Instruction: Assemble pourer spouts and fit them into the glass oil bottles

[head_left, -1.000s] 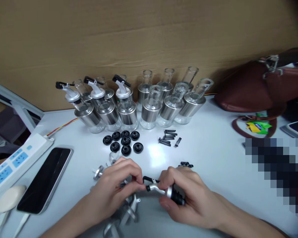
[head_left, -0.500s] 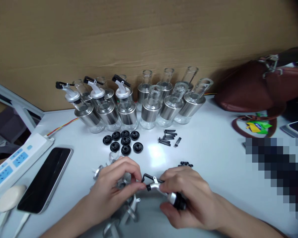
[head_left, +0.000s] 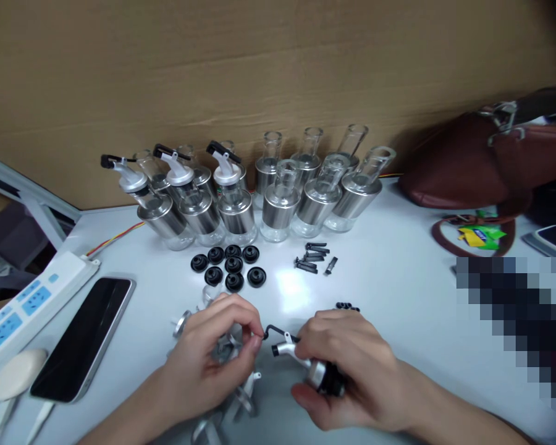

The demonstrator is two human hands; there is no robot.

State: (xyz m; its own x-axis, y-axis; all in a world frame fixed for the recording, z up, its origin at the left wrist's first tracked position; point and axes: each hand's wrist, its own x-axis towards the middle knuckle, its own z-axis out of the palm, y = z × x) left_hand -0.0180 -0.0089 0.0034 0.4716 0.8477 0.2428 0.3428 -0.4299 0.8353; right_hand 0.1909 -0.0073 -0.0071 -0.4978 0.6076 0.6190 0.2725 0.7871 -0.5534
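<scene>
I had the pourer (head_left: 315,374) in my right hand (head_left: 359,364), at the near side of the desk (head_left: 408,284), its silver spout pointing across toward my left hand (head_left: 215,349). My right fingers were curled over it, the forefinger pressed along the top, while the thumb lay lower, just below the silver collar; the black stopper (head_left: 334,379) end sat in toward the palm. With the left I was pinching, thumb against forefinger, at the hooked end of the black lever (head_left: 277,329) that ran above the spout. The spout's black tip (head_left: 275,350) lay just below that pinch, apart from my fingers. Under and beside my left hand was a jumble of loose silver spouts (head_left: 207,431), partly hidden and a little blurred. Beyond my hands, eight black discs (head_left: 234,265) lay grouped to the left of the middle, a small pile of spare levers (head_left: 314,256) to their right, and some tiny black caps (head_left: 348,306) just behind my right knuckles. Further back stood two rows of glass bottles (head_left: 278,213) with metal bands, the three at the front left wearing fitted pourers (head_left: 227,170). To my left were a phone (head_left: 83,337) and a white power strip (head_left: 39,300); to my right, a brown bag (head_left: 463,164).
</scene>
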